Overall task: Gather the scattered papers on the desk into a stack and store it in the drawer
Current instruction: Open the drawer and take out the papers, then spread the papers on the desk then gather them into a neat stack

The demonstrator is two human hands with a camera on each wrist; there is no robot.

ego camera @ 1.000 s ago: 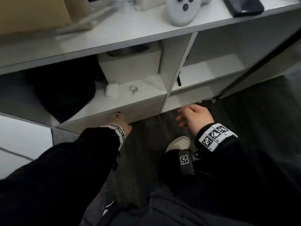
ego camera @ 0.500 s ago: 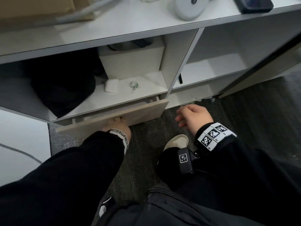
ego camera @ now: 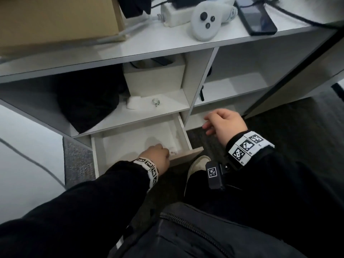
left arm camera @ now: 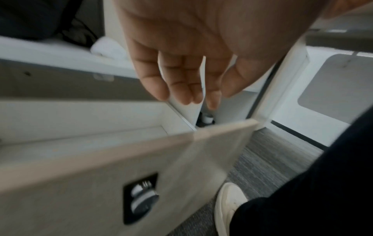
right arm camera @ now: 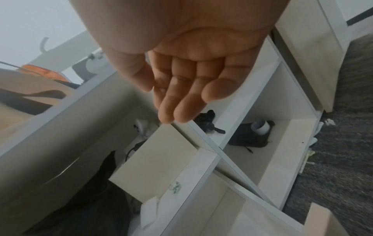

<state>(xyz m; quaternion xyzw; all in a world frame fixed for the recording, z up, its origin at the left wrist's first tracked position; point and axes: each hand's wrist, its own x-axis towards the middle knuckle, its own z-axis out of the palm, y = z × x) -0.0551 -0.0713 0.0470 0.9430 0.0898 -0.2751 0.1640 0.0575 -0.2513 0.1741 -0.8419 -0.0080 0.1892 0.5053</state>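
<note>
The white drawer (ego camera: 183, 135) under the shelf unit stands pulled out, and its pale front panel (left arm camera: 101, 175) carries a small black lock. A flat white sheet seems to lie on the drawer's floor, but I cannot tell for sure. My left hand (ego camera: 163, 148) hovers over the front edge with relaxed fingers (left arm camera: 179, 89) and holds nothing. To the right of the drawer, my right hand (ego camera: 208, 125) hangs above the carpet, fingers (right arm camera: 177, 102) loosely bent and empty. Neither hand holds any paper.
On the desk top are a cardboard box (ego camera: 55, 19), a white controller (ego camera: 204, 21) and a dark phone (ego camera: 258, 17). The shelf above the drawer holds a black bag (ego camera: 87, 97) and a white box (ego camera: 154, 79). My white shoe (ego camera: 197, 164) rests on the grey carpet.
The drawer went from shut to pulled well out toward me. My left hand, which was at the front panel, has let go and lifted over the edge. The right hand rose a little.
</note>
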